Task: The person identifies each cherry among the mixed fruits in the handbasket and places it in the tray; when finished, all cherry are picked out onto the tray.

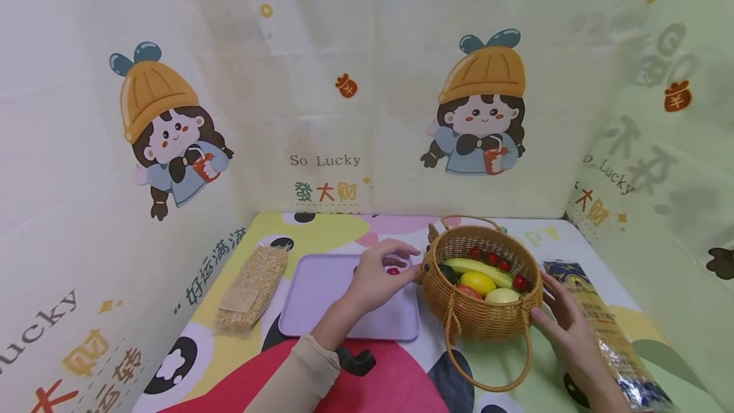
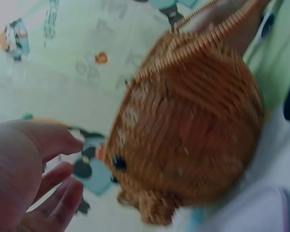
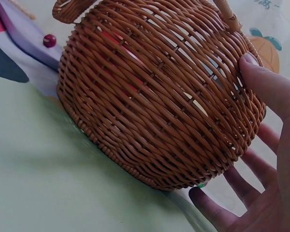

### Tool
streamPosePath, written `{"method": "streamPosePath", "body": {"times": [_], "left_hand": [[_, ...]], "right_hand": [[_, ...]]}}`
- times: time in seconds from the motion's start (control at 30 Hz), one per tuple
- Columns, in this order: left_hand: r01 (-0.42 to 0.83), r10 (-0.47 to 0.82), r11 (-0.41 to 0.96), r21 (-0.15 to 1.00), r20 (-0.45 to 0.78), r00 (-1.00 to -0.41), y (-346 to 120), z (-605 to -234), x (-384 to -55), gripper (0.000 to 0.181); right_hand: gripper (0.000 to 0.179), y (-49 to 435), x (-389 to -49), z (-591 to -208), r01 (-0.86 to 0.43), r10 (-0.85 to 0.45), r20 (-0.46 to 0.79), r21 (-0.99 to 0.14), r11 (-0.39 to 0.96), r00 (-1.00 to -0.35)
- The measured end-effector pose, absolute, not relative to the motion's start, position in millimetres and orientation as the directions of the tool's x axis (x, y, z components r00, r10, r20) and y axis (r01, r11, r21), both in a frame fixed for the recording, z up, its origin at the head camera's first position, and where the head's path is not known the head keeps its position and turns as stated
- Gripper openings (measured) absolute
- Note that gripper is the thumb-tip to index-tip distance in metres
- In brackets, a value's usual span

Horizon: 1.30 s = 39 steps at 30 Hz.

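Fruit (image 1: 478, 283) already lies in the wicker basket (image 1: 487, 320) beside the tray (image 1: 321, 298), where small red fruits (image 1: 392, 271) remain. Left hand (image 1: 374, 277): loosely parted, holding nothing; right hand (image 1: 564, 326): fingers spread against the basket.

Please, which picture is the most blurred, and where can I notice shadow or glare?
Left wrist view: the rounded brown woven wicker basket is dim and blurred; right wrist view: its weave looks sharp, with soft shadow on the pale green printed surface; head view: fairly sharp, glare on the shiny gold-and-navy packet.
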<state>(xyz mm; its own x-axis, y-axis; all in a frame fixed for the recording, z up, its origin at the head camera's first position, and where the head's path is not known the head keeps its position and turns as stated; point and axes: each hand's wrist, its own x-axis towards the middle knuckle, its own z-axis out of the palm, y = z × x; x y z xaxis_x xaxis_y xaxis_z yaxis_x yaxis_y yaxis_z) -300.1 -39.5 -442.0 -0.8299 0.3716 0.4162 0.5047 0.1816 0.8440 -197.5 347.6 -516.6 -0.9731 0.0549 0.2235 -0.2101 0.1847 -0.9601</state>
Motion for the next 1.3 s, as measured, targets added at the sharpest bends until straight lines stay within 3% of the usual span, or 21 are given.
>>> {"method": "streamPosePath", "body": {"times": [0.2,0.43,0.57,0.97,1.3], "left_hand": [[0.569,0.532,0.136,0.811,0.425,-0.733,-7.3,-414.1,-297.8,0.025],[0.627,0.761,0.200,0.753,0.284,-0.584,25.2,-401.6,-305.8,0.027],[0.619,0.825,0.198,0.760,0.211,-0.524,41.7,-398.6,-312.9,0.025],[0.653,0.860,0.302,0.695,0.096,-0.501,83.9,-387.2,-339.3,0.025],[0.520,0.832,0.450,0.726,-0.129,-0.540,111.0,-381.6,-354.8,0.032]], "right_hand": [[0.077,350.5,-198.2,-517.6,-0.220,0.051,0.232,-0.960,0.173,-0.971],[0.078,350.7,-198.7,-518.4,-0.217,0.052,0.230,-0.959,0.182,-0.972],[0.078,351.3,-198.4,-518.1,-0.208,0.057,0.223,-0.959,0.194,-0.973],[0.078,352.6,-199.6,-517.8,-0.206,0.047,0.220,-0.957,0.206,-0.974],[0.077,353.2,-200.1,-519.0,-0.216,0.039,0.227,-0.957,0.193,-0.973]]}}
